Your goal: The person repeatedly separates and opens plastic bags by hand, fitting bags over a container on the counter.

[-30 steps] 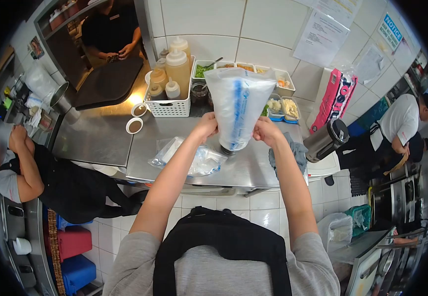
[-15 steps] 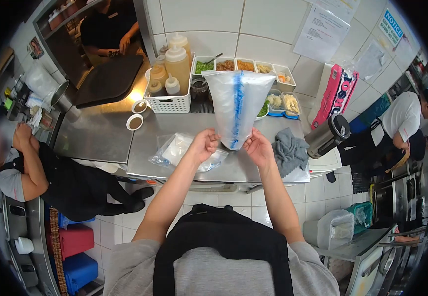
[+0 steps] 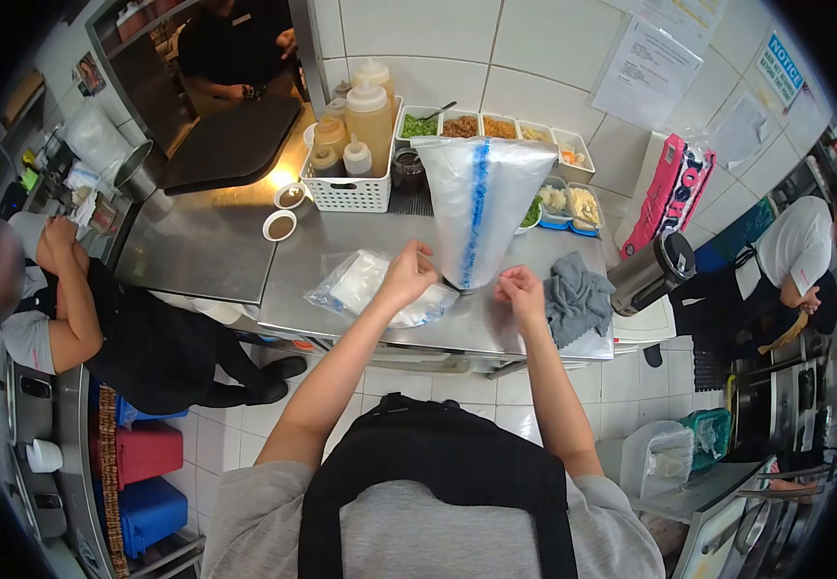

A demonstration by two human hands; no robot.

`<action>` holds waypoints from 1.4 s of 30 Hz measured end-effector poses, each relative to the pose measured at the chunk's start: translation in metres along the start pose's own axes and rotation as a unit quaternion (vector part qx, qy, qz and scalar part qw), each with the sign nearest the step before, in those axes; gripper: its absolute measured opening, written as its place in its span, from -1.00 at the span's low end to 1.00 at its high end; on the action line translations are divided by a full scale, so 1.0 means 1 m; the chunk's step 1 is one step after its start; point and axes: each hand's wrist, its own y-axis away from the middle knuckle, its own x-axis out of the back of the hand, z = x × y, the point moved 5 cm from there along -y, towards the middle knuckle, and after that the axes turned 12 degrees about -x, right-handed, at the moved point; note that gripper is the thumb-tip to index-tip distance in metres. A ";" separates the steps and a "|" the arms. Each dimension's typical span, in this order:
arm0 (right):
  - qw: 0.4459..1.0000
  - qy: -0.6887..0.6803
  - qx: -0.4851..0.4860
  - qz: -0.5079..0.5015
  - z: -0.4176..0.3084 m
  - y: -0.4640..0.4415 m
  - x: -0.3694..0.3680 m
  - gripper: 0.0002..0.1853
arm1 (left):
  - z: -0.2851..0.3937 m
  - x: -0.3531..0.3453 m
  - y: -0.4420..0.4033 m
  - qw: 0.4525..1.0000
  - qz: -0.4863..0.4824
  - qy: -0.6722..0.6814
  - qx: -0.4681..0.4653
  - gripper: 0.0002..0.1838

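A large translucent plastic bag with a blue printed stripe (image 3: 481,198) stands upright on the steel counter (image 3: 293,280), wide at the top and narrow at the base. My left hand (image 3: 409,275) is at the lower left of the bag, fingers curled and apart, holding nothing visible. To the bag's lower right, my right hand (image 3: 522,292) is off the plastic with its fingers pinched together; whatever is between them is too small to tell. A clear plastic packet with white contents (image 3: 365,282) lies beside my left hand. Right of my right hand rests a crumpled grey cloth (image 3: 578,299).
A white basket of squeeze bottles (image 3: 349,193), two sauce cups (image 3: 279,225) and food tubs (image 3: 499,127) line the counter. A steel flask (image 3: 650,275) and a pink package (image 3: 668,193) are on the right. People stand left, right and behind the hatch.
Both hands have come away from the bag's lower sides, the right one drawing its fingers in. The bag stays upright. The whole view has shifted slightly.
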 end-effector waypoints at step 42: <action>0.673 0.626 0.231 0.319 -0.038 0.090 0.065 -0.75 | 0.041 0.046 0.064 0.985 -0.002 -0.034 -0.168 -0.59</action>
